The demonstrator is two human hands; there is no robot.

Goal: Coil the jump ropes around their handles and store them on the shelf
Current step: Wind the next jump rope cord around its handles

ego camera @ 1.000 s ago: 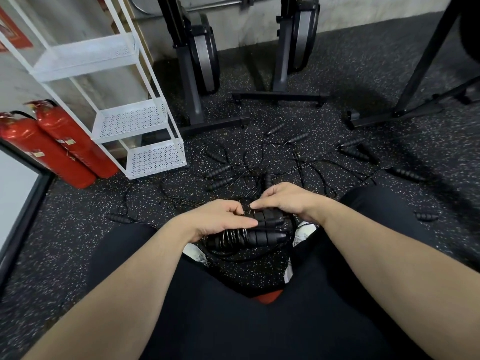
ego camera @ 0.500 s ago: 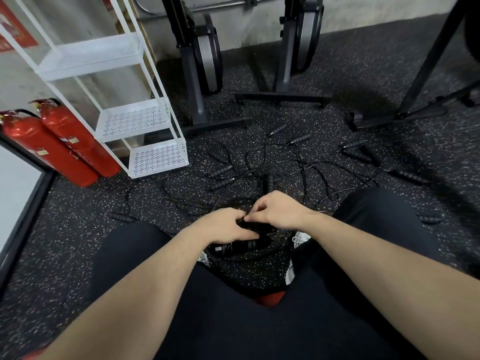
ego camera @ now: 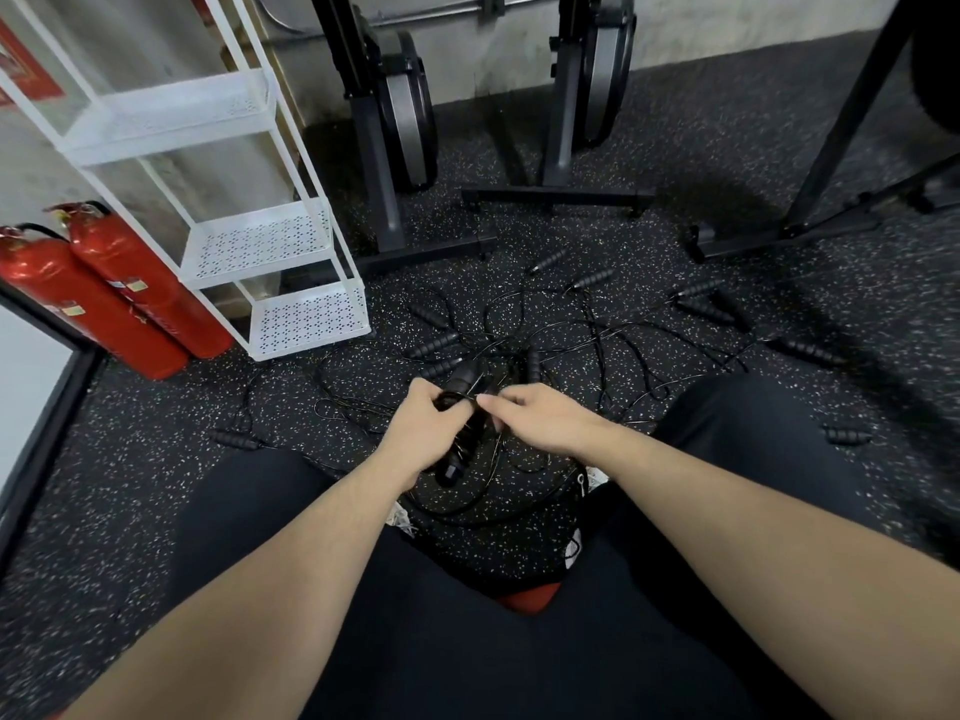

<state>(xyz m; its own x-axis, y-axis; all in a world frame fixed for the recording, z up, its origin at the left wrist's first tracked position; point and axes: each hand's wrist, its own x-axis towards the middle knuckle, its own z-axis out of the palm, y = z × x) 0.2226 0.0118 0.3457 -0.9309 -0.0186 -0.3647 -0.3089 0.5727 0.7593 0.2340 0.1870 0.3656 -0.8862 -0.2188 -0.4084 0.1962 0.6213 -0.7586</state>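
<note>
Gripping a pair of black handles (ego camera: 464, 428) with cord wound round them, the left hand (ego camera: 426, 433) has its fingers curled round the bundle, which stands nearly upright, its top tilted away from the person. The right hand (ego camera: 540, 420) is just beside the handles on their right, its fingertips pinching the thin black cord (ego camera: 483, 402) near their upper part. A loose loop (ego camera: 498, 504) of that cord trails down from the handles to the floor between the person's knees. Beyond the handles, more jump ropes (ego camera: 571, 324) lie tangled on the speckled floor (ego camera: 156, 459), their handles scattered apart. Left of the handles and farther off stands the white shelf (ego camera: 260, 241), three perforated tiers with nothing seen on them. Two red extinguishers (ego camera: 104, 288) lean just left of the shelf. Dark machine stands (ego camera: 558, 192) rise behind the tangle.
</note>
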